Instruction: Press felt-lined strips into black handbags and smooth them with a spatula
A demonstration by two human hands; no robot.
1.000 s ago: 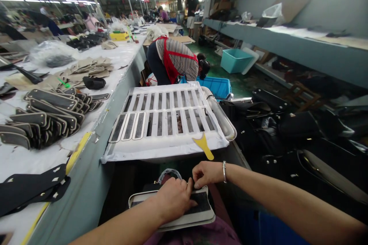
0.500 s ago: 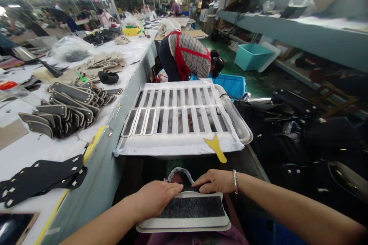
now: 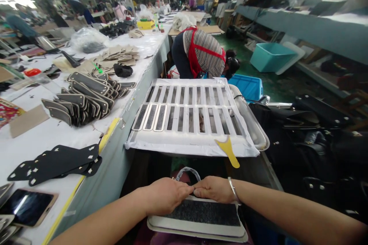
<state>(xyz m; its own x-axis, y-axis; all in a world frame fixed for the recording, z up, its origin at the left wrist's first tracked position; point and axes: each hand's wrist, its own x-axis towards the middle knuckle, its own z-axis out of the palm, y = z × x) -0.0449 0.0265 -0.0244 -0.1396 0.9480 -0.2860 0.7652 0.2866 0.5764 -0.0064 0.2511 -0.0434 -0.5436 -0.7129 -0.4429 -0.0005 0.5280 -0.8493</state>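
On my lap lies a handbag [image 3: 208, 214], cream-edged with a dark speckled panel facing up. Its looped handle [image 3: 188, 169], wrapped in clear film, sticks out beyond the far edge. My left hand [image 3: 169, 196] is closed over that far edge, fingers together. My right hand [image 3: 214, 190] grips the same edge from the other side, and the fingertips of both hands meet. What lies under the fingers is hidden. Just beyond stands a white slatted rack [image 3: 172, 139], carrying three dark, pale-edged strips [image 3: 148, 118] and a yellow forked scraper [image 3: 229, 152] at its front edge.
The bench [image 3: 115, 149] on my left holds stacked trimmed pieces [image 3: 86, 97], black studded panels [image 3: 64, 162] and a phone [image 3: 28, 206]. Black bags [image 3: 313, 141] are heaped on my right. Behind the rack, a person [image 3: 204, 51] bends beside a blue crate [image 3: 247, 86].
My view has turned slightly left, so the surroundings sit farther right. Both hands have drawn together along the bag's far edge until their fingertips meet.
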